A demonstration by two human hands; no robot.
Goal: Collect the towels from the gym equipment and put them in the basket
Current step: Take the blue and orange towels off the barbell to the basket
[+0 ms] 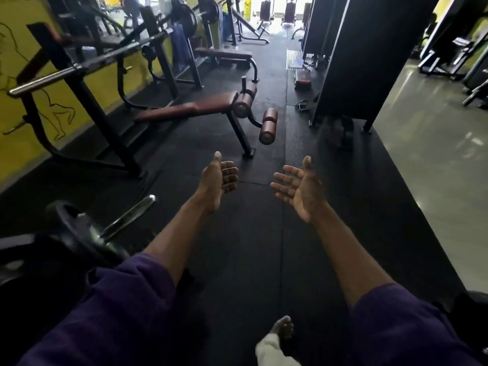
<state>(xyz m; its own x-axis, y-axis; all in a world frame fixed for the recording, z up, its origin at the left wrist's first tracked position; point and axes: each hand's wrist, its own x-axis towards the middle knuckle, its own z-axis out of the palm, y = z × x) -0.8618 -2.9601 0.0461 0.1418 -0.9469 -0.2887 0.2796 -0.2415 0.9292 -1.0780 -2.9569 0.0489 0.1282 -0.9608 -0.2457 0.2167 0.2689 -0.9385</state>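
My left hand (219, 179) and my right hand (297, 187) are stretched out in front of me over the black rubber floor, palms facing each other, fingers apart, nothing in either. A blue towel (179, 46) hangs on the bench-press rack at the far left, well beyond my hands. A second blue towel (226, 23) hangs on a rack farther back. No basket is in view.
A brown decline bench (200, 107) with roller pads stands ahead on the left. A barbell (79, 66) rests on the left rack by the yellow wall. A weight plate and bar end (87, 231) lie near left. A black machine column (351, 59) rises at right. My bare foot (284, 327) shows below.
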